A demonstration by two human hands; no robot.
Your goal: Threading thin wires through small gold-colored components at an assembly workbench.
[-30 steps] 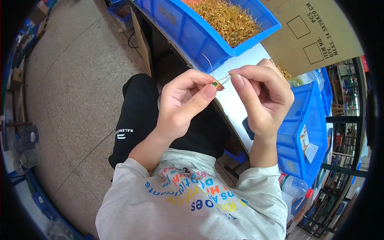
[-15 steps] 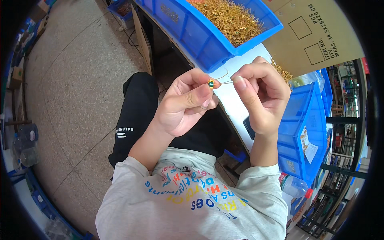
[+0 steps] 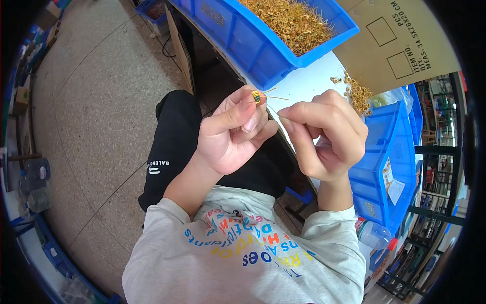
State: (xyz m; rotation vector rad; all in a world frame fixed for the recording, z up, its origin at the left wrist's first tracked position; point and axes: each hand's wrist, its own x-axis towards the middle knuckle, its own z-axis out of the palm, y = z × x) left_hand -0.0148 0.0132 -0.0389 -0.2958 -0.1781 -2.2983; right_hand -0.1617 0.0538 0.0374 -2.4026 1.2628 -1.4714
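Observation:
A small coil (image 3: 256,97) of gold-coloured wire around a green core is pinched between the thumb and forefinger of my left hand (image 3: 228,129). Thin wire ends stick out of it to the right. My right hand (image 3: 329,134) is a little to the right, its thumb and forefinger closed at the tips. A thin strand of wire bends from the coil toward these fingertips, where its end is hidden. Beyond both hands, a blue plastic bin (image 3: 276,66) holds a heap of similar gold wire coils (image 3: 291,25).
More loose coils (image 3: 358,96) lie on the white tabletop (image 3: 324,73) beside a cardboard box (image 3: 400,40). A second blue bin (image 3: 377,157) stands to my right, with a clear plastic bottle (image 3: 374,235) near it. Stocked shelves (image 3: 440,182) line the far right.
My left hand has turned the coil and shifted it slightly left and up. My right hand has moved a little down and left, its fingers curling more, and the wire ends now spread apart.

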